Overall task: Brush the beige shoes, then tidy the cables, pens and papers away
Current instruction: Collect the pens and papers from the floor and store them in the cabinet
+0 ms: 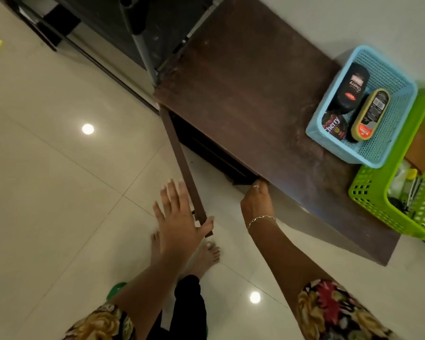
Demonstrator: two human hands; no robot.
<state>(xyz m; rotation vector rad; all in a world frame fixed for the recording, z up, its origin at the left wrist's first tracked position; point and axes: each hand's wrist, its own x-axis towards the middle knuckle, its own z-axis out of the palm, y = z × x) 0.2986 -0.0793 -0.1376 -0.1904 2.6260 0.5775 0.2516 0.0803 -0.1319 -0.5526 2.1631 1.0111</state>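
She is standing barefoot on the tiled floor (59,180), leaning over the low dark cabinet (243,82) with both arms stretched down. Her left hand (179,217) is lying flat against the swung-out cabinet door (179,153), fingers straight and spread, thumb reaching past its top corner. It is pressing rather than clutching. Her right hand (255,201), a thin bracelet (260,219) at the wrist, is hooking its curled fingers onto the front edge (243,183) just under the cabinet top, with the fingertips hidden there. The shoe polish containers (351,89) are sitting in a blue basket (329,143) at the far end of the cabinet top. Just beside it is a green basket (378,204), its contents too blurred to tell.
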